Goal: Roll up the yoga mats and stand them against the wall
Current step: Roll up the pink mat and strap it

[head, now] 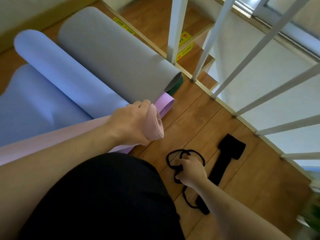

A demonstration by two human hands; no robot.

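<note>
We look down at a wooden floor (199,118) where several yoga mats lie side by side. Our left hand (128,123) grips the end of a rolled pink mat (155,123), fingers curled over the top of the roll and thumb beneath, so the spiral of its layers faces us; the rest of this roll runs back to the left under our forearm. Under it lies a lilac mat (165,104), its own rolled end showing just beyond our knuckles and a flat corner showing below the hand. Beside it, farther out, a periwinkle-blue mat (57,73) is partly rolled, with its loose part spread flat on the floor. Next to that rests a large grey rolled mat (110,54), and a dark green roll (175,86) peeks from behind its near end. Our right hand (190,170) reaches down to the floor and its fingers close on a black cord (170,159) that loops around it. A black strap (225,160) lies flat just to the right of that hand. White railing bars (270,94) stand along the floor's edge, above a stairwell with yellow warning stickers (185,49).
</note>
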